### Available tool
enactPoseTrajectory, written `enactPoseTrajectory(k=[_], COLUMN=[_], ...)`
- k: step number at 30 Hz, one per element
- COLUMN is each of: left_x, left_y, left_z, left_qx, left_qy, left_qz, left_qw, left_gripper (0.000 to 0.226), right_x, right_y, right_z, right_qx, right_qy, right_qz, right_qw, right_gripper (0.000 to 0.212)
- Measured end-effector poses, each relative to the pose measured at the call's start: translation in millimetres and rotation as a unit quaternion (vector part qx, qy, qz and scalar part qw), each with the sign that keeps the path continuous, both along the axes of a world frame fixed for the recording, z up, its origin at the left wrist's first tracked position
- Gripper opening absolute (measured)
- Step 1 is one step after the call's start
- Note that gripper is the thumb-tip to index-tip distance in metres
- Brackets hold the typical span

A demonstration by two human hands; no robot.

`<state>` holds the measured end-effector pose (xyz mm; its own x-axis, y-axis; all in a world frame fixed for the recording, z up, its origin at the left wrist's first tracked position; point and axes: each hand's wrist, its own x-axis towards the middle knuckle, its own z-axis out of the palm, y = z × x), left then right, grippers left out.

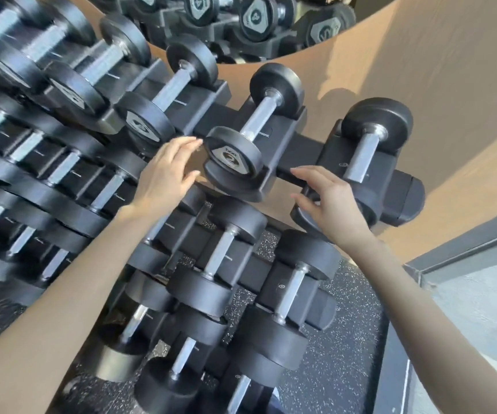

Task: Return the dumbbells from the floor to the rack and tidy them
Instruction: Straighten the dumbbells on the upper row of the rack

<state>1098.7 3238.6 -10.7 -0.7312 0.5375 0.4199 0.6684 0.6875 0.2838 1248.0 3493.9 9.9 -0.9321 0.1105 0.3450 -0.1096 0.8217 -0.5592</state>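
Two bare hands are seen reaching toward the top row of a black rack [301,149] filled with dumbbells. The left hand [166,171] is held open, fingers straight and together, just beside the front head of the second dumbbell [242,141] from the rack's right end. The fingertips [195,141] lie at the edge of that head, and whether they touch it cannot be told. This dumbbell is seated in its cradle with the handle pointing away toward the tan wall [420,70].

The right hand [331,201] is spread wide, fingers loosely extended, over the front head of the end dumbbell [361,158]. That head is largely hidden beneath the palm, so contact cannot be confirmed. Nothing is seen clasped in either hand. The end dumbbell is also laid in its cradle, its far head raised toward the wall.

Further dumbbells are lined along the top row to the left, somewhat blurred. Lower rows [220,264] are stocked with larger dumbbells below the forearms. Speckled dark flooring [346,339] is visible under the rack, and part of the rack is reflected in a mirror [241,22] at the top.
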Motion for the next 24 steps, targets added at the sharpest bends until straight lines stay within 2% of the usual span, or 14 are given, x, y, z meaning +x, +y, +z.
enactPoseTrajectory(k=[4,7,11,13,17,19,21,24], left_x=[-36,-64,-91,-100,-100,-104,-113,-123], left_y=[7,20,32,37,42,39,36,38], left_z=[-6,-9,-15,-19,-35,-39,-37,-31], left_qx=[-0.008,0.019,0.093,0.113,0.144,0.152,0.138,0.116], left_qy=[-0.031,-0.119,-0.192,-0.2,-0.253,-0.277,-0.271,-0.247], left_qz=[-0.063,-0.126,-0.189,-0.197,-0.221,-0.228,-0.245,-0.261], left_qw=[0.998,0.985,0.958,0.953,0.931,0.921,0.921,0.926], left_gripper=[0.062,0.065,0.056,0.047,0.036,0.033,0.032,0.033], right_x=[-43,-78,-114,-119,-118,-120,-122,-121], right_y=[-23,-41,-58,-57,-56,-63,-71,-79], right_z=[-11,-18,-28,-29,-6,1,0,-6], right_qx=[-0.063,-0.104,-0.099,-0.075,0.09,0.141,0.134,0.071], right_qy=[-0.034,-0.072,-0.13,-0.142,-0.186,-0.198,-0.186,-0.155], right_qz=[-0.033,-0.06,-0.113,-0.128,-0.145,-0.155,-0.174,-0.197], right_qw=[0.997,0.99,0.98,0.979,0.968,0.958,0.958,0.965], right_gripper=[0.044,0.055,0.038,0.037,0.04,0.04,0.039,0.039])
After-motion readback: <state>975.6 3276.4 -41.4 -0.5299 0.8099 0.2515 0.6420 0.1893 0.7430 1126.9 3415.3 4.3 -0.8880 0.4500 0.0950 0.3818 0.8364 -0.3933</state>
